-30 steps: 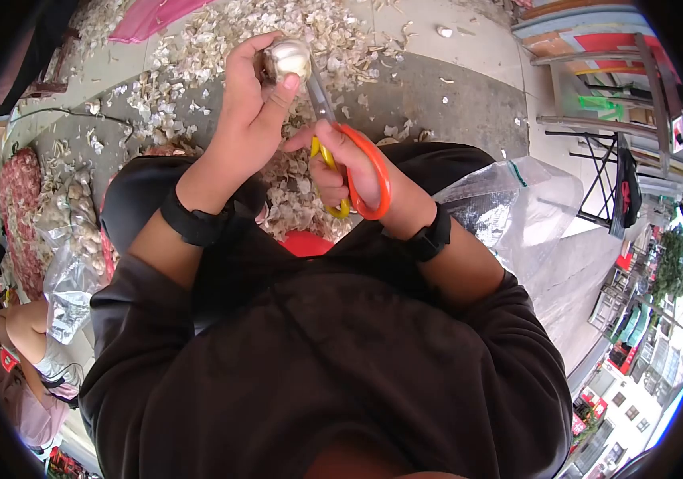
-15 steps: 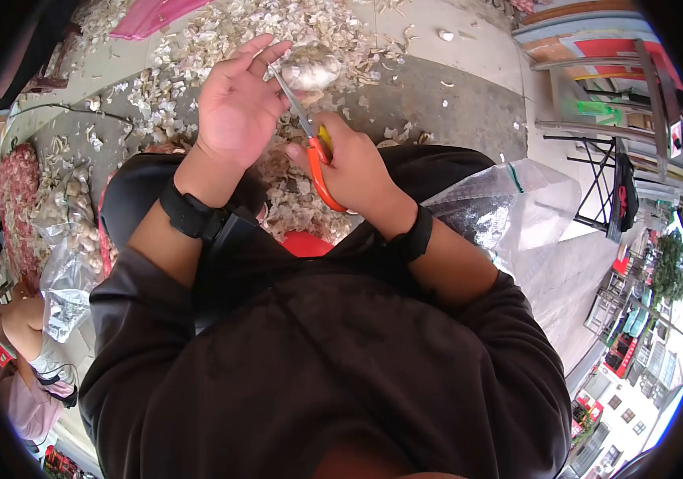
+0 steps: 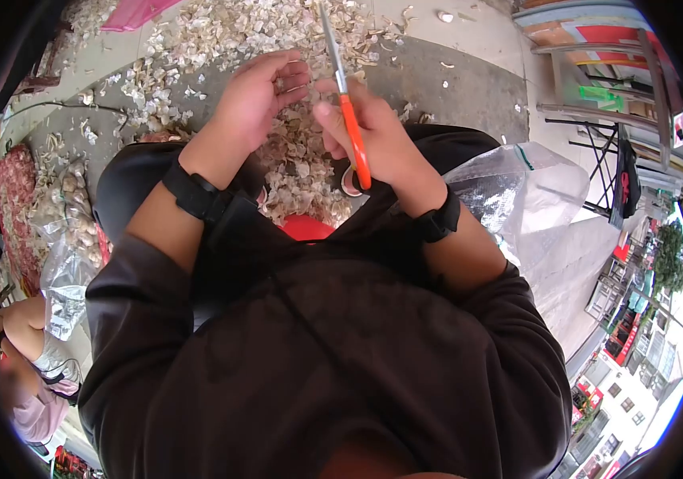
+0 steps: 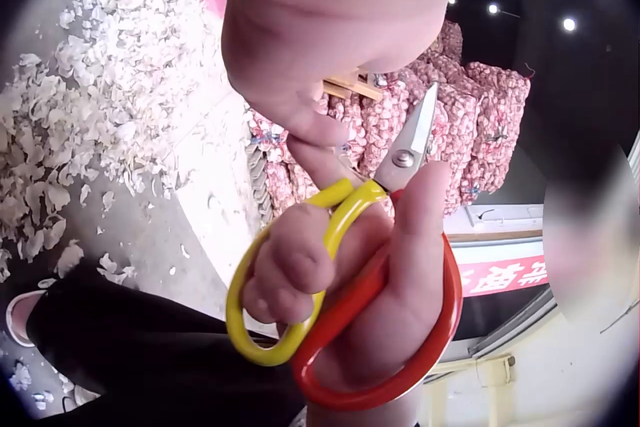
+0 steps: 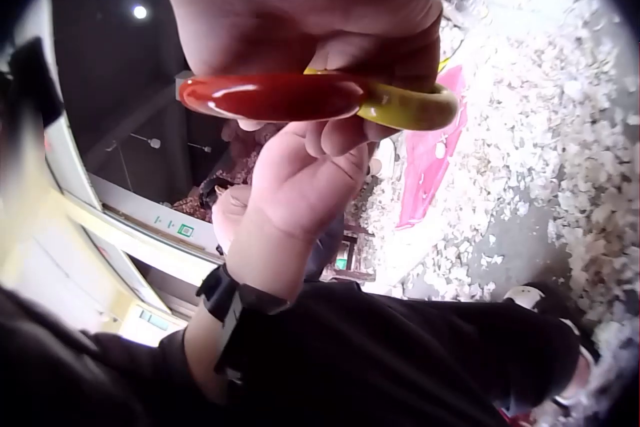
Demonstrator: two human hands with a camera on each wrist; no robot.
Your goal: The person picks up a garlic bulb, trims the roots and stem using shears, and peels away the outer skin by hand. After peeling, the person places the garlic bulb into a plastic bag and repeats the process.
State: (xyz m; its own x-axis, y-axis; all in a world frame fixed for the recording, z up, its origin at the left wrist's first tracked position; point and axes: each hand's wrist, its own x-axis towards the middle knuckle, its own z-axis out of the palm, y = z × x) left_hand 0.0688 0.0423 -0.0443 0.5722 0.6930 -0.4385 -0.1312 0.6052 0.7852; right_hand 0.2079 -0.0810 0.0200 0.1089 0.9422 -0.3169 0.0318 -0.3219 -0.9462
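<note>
My right hand (image 3: 381,136) grips a pair of scissors (image 3: 353,136) with one orange-red and one yellow handle, the blades pointing away from my body. In the left wrist view, its fingers and thumb pass through the handle loops (image 4: 445,342), and the short metal blades (image 4: 412,137) lie close together. Facing it, my left hand (image 3: 254,100) is bare, with loosely bent fingers and no object visible in it. The left fingers (image 4: 315,132) are near the blades in that view. Dry garlic skins (image 3: 298,172) lie heaped below, between the knees.
More garlic skins (image 3: 222,40) cover the floor ahead, beside a pink sheet (image 3: 138,12). Net sacks (image 3: 14,184) and bagged garlic bulbs (image 3: 70,195) stand at left, near a seated person (image 3: 34,383). A clear plastic bag (image 3: 509,191) lies at right.
The left hand held a garlic bulb, then opened as the bulb, blurred, came away past its fingers; the bulb is now out of sight. The right hand has turned the scissors to point forward.
</note>
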